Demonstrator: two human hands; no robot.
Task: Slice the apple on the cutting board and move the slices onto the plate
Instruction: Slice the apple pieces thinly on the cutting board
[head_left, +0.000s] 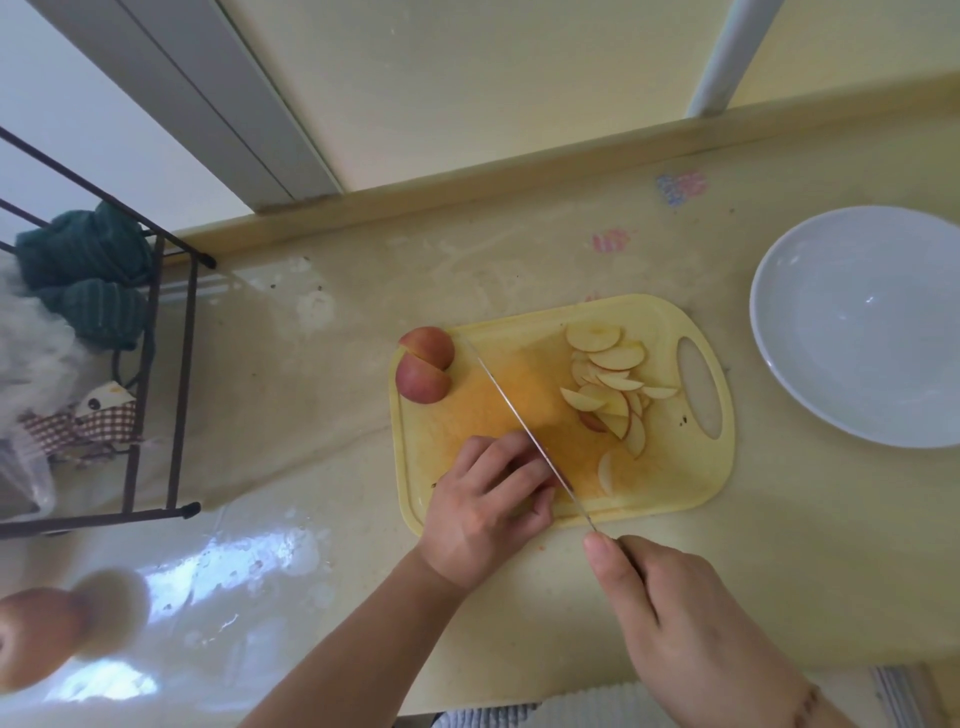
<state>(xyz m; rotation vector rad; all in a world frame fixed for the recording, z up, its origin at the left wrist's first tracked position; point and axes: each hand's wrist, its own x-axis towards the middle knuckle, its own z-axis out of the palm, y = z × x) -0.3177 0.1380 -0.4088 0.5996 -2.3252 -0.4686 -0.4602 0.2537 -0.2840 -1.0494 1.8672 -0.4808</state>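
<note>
We see an apple piece (551, 480) almost hidden under our left hand (493, 506), fingers curled over it at the cutting board's (675, 488) six o'clock edge. Our right hand (685, 618) grips the knife (519, 421), its blade beside those fingers. Slices (608, 384) lie toward two o'clock, two quarters (423, 371) at ten. The plate (862, 327) sits at three o'clock on the worktop (311, 415).

No legible text, label, brand or number anywhere.

pale yellow counter (322, 364), wire rack (176, 364), window frame (270, 119)
</note>
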